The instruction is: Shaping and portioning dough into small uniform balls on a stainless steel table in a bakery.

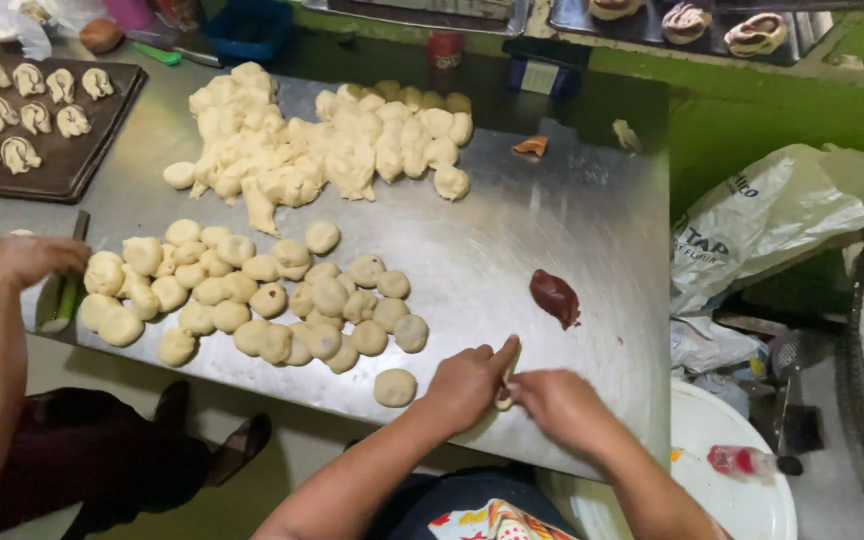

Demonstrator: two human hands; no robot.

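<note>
Pinching a soft, pliable dough piece [503, 393] between left hand [467, 385] and right hand [560, 405], grips closed around it, just below the brown filling lump [555, 297].

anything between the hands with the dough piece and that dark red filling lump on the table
Nothing visible: bare steel lies between the dough piece, pinched by the left hand and right hand, and the filling lump.
</note>
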